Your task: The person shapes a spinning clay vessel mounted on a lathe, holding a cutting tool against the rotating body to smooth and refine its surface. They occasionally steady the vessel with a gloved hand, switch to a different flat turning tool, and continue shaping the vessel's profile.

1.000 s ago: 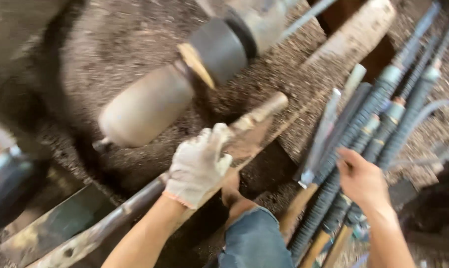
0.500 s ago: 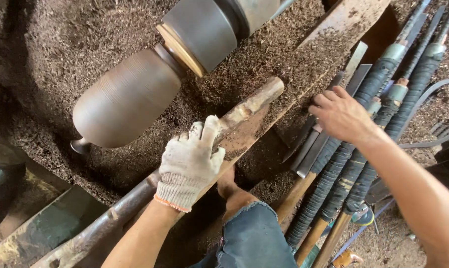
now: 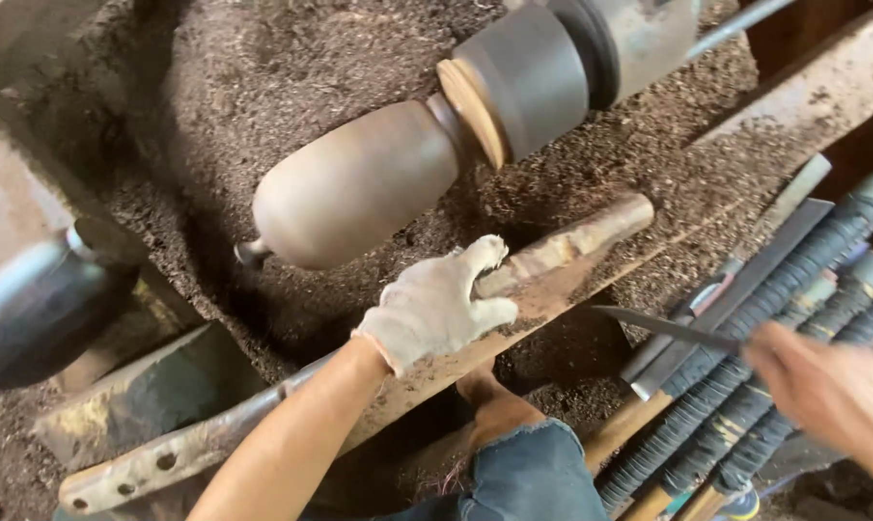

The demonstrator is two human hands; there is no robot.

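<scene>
A rounded brown wooden piece (image 3: 359, 183) is mounted on a lathe, held at its right end by a dark chuck (image 3: 542, 72). My left hand (image 3: 436, 304), in a white glove, rests flat on the long wooden tool rest (image 3: 571, 251) just below the piece. My right hand (image 3: 827, 391), bare and blurred at the lower right, grips a long thin metal turning tool (image 3: 663, 328) whose blade points left toward the rest.
Several long tools with wrapped handles (image 3: 745, 357) lie side by side at the right. Wood shavings (image 3: 291, 68) cover the ground behind the lathe. A dark metal part (image 3: 31, 309) sits at the left, and my knee in blue denim (image 3: 528, 473) is below.
My right hand has come off the row of tools and now holds a thin metal tool lower right. My left hand has stayed on the rest. The view has closed in on the lathe.
</scene>
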